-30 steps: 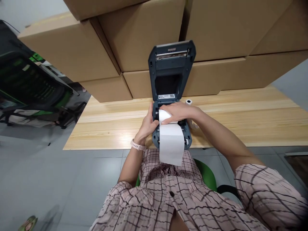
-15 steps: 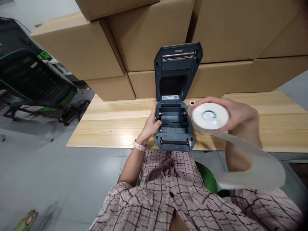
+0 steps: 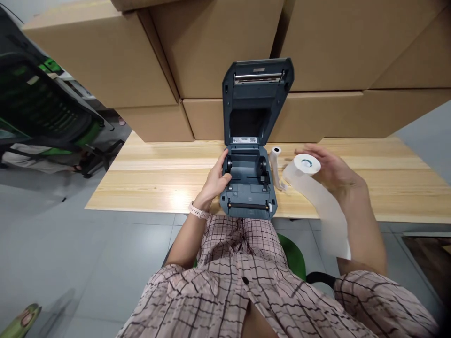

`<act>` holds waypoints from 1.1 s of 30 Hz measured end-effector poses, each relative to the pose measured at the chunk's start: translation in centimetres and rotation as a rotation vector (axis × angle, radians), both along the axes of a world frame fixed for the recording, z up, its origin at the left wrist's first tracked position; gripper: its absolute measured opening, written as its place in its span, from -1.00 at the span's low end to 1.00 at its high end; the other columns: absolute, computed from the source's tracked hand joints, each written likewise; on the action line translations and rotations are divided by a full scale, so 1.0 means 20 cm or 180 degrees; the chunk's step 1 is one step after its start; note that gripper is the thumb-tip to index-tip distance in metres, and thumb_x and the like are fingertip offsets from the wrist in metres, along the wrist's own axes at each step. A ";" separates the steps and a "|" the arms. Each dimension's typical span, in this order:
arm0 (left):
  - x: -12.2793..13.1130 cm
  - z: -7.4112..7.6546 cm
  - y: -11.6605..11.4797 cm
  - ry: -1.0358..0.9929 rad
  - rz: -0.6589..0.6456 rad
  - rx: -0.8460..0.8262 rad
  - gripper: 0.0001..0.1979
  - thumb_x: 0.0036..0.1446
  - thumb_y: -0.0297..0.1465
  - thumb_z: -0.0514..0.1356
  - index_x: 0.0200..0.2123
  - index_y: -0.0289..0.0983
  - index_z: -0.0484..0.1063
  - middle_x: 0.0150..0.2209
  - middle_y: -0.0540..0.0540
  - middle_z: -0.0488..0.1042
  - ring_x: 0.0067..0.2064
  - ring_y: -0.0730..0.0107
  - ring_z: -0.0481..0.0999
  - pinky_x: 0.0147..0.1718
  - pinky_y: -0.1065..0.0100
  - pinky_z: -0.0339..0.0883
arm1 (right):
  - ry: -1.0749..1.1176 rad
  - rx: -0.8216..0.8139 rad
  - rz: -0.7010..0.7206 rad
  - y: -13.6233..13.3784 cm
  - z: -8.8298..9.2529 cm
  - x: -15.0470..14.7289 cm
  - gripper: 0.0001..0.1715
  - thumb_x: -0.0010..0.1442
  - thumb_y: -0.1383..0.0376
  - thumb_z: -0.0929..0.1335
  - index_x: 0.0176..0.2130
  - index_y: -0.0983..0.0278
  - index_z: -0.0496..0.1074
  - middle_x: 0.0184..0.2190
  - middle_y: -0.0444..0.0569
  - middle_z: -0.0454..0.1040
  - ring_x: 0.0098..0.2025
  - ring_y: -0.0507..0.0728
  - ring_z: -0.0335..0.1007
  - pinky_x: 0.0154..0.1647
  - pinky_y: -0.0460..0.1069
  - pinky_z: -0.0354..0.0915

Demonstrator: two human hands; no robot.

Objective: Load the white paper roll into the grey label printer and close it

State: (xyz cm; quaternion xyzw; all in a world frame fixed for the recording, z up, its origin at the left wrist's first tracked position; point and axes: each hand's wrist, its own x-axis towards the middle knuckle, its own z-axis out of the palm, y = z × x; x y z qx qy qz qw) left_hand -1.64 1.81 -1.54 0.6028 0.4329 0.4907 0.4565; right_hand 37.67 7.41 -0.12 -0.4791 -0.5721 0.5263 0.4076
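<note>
An open label printer [image 3: 248, 188] sits at the table's front edge, its lid [image 3: 259, 101] tilted up and back. Nothing lies between the black roll holders in its bay. My left hand [image 3: 215, 182] grips the printer's left side, thumb over the rim. Right of the printer, a white label roll [image 3: 302, 165] stands on the table, its loose strip trailing over the front edge. My right hand [image 3: 336, 171] is just right of that roll, fingers stretched out and apart; any touch is hard to make out. A thin paper roll [image 3: 276, 162] with a short tail stands between printer and label roll.
Cardboard boxes [image 3: 225, 51] are stacked along the back of the wooden table [image 3: 169, 173], close behind the lid. A dark office chair [image 3: 45, 108] is at the left, where part of another person shows. I sit on a green seat [image 3: 292, 253].
My right hand has lowered the label roll to the table and come off it, fingers opening. The loose strip now hangs straighter. My left hand keeps its hold on the printer.
</note>
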 end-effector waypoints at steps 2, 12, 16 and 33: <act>0.00 0.00 0.00 0.0027 0.0008 0.0016 -0.07 0.01 -0.58 0.20 0.48 -0.09 0.16 0.53 -0.12 0.18 0.58 -0.05 0.07 0.57 -0.14 -0.16 | 0.0114 0.0213 -0.0097 0.09 0.03 -0.02 -0.24 0.13 -0.23 0.48 0.20 0.00 0.45 0.41 -0.01 0.39 0.46 0.32 0.28 0.43 0.29 0.32; 0.01 0.04 -0.02 0.0140 0.0127 -0.0068 -0.11 -0.05 -0.56 0.17 0.42 -0.16 0.28 0.50 -0.18 0.25 0.51 -0.09 0.23 0.50 -0.20 0.06 | -0.0806 -0.0918 0.1708 0.48 0.15 -0.33 -0.29 -0.19 0.12 0.70 -0.04 0.21 0.60 0.06 0.08 0.65 0.10 0.26 0.58 0.32 0.24 0.39; 0.02 0.04 -0.02 0.0072 0.0150 -0.0207 -0.10 -0.07 -0.56 0.16 0.43 -0.16 0.27 0.50 -0.16 0.24 0.49 -0.07 0.28 0.45 -0.17 0.20 | -0.0575 -0.0588 0.1438 0.44 0.20 -0.30 -0.31 -0.20 -0.02 0.67 -0.14 0.23 0.55 -0.14 0.08 0.68 -0.09 0.24 0.60 0.12 0.20 0.44; 0.03 0.00 0.00 0.0122 0.0182 0.0016 -0.15 -0.05 -0.53 0.17 0.38 -0.10 0.33 0.47 -0.14 0.30 0.49 -0.05 0.26 0.46 -0.20 0.12 | -0.2672 0.1586 0.2087 -0.23 0.48 -0.82 -0.42 0.42 0.01 0.27 0.29 0.17 0.40 -0.01 0.09 0.63 -0.03 0.30 0.54 -0.05 0.12 0.37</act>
